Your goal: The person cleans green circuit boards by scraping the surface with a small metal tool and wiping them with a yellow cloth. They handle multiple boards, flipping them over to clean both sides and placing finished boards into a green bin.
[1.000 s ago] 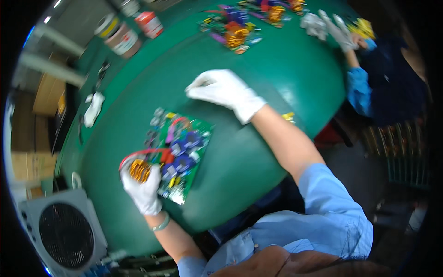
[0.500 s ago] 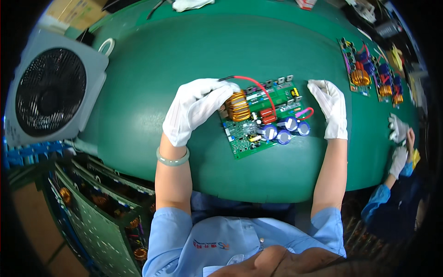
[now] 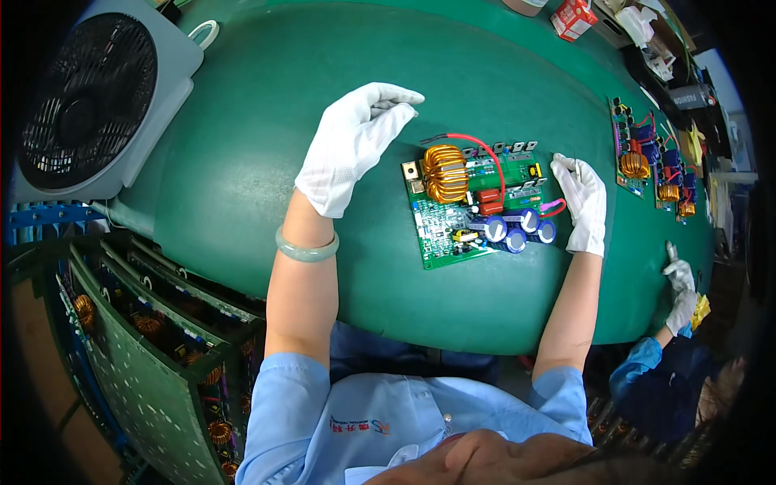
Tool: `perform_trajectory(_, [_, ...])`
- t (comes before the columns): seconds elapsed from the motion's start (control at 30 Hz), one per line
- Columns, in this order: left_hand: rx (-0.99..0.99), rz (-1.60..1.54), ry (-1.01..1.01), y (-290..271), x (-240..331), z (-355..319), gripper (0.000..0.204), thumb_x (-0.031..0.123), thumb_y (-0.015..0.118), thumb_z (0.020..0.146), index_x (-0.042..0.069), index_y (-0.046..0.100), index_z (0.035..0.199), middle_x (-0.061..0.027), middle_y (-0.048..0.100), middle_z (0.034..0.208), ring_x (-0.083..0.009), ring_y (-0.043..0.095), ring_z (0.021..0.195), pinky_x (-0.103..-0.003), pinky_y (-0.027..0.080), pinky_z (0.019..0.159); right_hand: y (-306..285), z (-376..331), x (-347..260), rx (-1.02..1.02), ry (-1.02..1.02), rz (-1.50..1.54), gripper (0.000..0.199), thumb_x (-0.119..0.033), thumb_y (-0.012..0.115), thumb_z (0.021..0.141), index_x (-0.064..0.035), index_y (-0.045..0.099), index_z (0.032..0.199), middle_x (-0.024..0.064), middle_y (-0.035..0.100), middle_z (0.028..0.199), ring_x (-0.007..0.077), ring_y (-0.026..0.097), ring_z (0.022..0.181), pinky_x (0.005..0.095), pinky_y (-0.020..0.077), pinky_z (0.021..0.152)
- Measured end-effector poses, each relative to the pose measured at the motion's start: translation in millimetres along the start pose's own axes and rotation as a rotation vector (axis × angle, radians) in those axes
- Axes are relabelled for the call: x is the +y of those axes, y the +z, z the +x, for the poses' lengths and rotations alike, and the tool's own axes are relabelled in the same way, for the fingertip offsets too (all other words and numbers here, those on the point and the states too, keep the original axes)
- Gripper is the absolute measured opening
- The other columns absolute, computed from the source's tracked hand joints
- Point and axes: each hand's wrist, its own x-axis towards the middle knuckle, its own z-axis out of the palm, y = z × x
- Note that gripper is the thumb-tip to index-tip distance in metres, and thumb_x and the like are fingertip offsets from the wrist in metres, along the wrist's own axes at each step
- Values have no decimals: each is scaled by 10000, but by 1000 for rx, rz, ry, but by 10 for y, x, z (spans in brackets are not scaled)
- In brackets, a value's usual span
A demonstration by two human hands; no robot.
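1. Two white-gloved hands belong to the person, one on each side of a green circuit board (image 3: pixel 473 202) that lies flat on the green table (image 3: pixel 242 162).
2. The left hand (image 3: pixel 352 145) is raised just left of the board, holding nothing, its fingers loosely curled and its fingertips (image 3: pixel 400 99) near the board's upper left corner; whether it touches the table cannot be told.
3. The right hand (image 3: pixel 584 202) lies flat and open at the board's right edge, fingers stretched out, touching or almost touching that edge.
4. On the board sit a copper coil (image 3: pixel 443 171), a looping red wire (image 3: pixel 485 149) and three blue capacitors (image 3: pixel 520 226).
5. A pale green bangle (image 3: pixel 305 249) circles the left wrist.
6. A grey fan (image 3: pixel 89 97) stands at the table's far left.
7. More circuit boards (image 3: pixel 647 166) lie well apart at the right, near another person's gloved hand (image 3: pixel 681 291).
8. A rack of boards (image 3: pixel 153 339) stands below the table on the left.
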Motion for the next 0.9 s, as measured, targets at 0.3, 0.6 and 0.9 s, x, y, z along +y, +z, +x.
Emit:
perform_trajectory(0.3, [337, 62, 24, -111, -7, 23, 258, 161, 626, 969, 9, 666, 1174, -63, 721, 1005, -64, 604, 815, -190, 477, 675, 1, -21, -12, -16, 0, 104, 299, -233, 741, 890, 1, 712, 1073, 49, 739, 1021, 68, 606, 860, 230, 483, 807])
perform_trajectory(0.6, [-165, 375, 144, 80, 154, -79, 200, -6, 655, 900, 26, 722, 1087, -71, 706, 1024, -134, 649, 901, -262, 529, 818, 5, -10, 62, -8, -82, 83, 273, -233, 726, 902, 6, 704, 1032, 66, 743, 1029, 95, 645, 872, 250, 496, 805])
perform_trajectory(0.9, [-354, 364, 353, 122, 166, -92, 304, -34, 621, 850, 30, 696, 1137, -126, 685, 1125, -261, 662, 998, -332, 541, 871, 33, -2, 86, 19, -111, 128, 264, -250, 732, 894, 1, 668, 945, 83, 742, 989, 114, 628, 816, 271, 497, 786])
